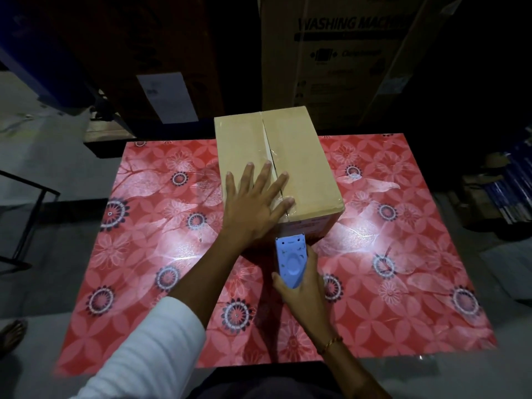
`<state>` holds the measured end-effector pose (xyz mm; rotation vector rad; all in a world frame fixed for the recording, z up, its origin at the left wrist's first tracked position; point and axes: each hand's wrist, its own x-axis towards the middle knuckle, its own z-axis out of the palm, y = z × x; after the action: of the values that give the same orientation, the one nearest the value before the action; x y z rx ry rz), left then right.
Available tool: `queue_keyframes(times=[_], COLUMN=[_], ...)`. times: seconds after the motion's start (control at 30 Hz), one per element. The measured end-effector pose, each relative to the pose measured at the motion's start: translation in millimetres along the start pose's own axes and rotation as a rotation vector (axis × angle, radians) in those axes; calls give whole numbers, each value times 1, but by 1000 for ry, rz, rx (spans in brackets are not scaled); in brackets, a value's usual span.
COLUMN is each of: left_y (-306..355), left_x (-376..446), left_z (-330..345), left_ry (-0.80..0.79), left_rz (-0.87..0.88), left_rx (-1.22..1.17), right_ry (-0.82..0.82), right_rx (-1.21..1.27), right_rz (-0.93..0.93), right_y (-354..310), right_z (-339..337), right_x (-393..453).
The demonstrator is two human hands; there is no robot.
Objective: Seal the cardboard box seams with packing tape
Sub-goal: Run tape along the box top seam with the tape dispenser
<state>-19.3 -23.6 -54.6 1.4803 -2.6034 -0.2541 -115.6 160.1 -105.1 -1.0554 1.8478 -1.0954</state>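
Note:
A closed brown cardboard box (302,156) stands on a table with a red flowered cover (403,269). Its two top flaps meet in a centre seam (266,139) that runs away from me. Clear tape glints on the near part of the seam. My left hand (253,203) lies flat on the near top of the box, fingers spread across the seam. My right hand (302,283) grips a light blue tape dispenser (290,259), whose front end sits against the box's near side wall, just below the top edge.
Large cartons stand behind the table, one printed "WASHING MACHINE" (351,53). A black metal frame (26,214) is at the left on the grey floor. Stacked dark items (506,191) lie at the right. A sandalled foot (11,335) shows at the lower left.

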Motion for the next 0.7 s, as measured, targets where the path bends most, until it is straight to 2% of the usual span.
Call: queue_keyframes(times=[0.33,0.7], left_y=[2,2], left_x=[0,1], left_z=[-6,-8], left_ry=[-31,-36], left_rz=[2,-6], left_rx=[17,23], right_ry=[17,-36], right_rx=[-43,-112], right_rz=[8,27], right_y=[-3,8], right_z=[-4,-16], right_x=[-12,-34])
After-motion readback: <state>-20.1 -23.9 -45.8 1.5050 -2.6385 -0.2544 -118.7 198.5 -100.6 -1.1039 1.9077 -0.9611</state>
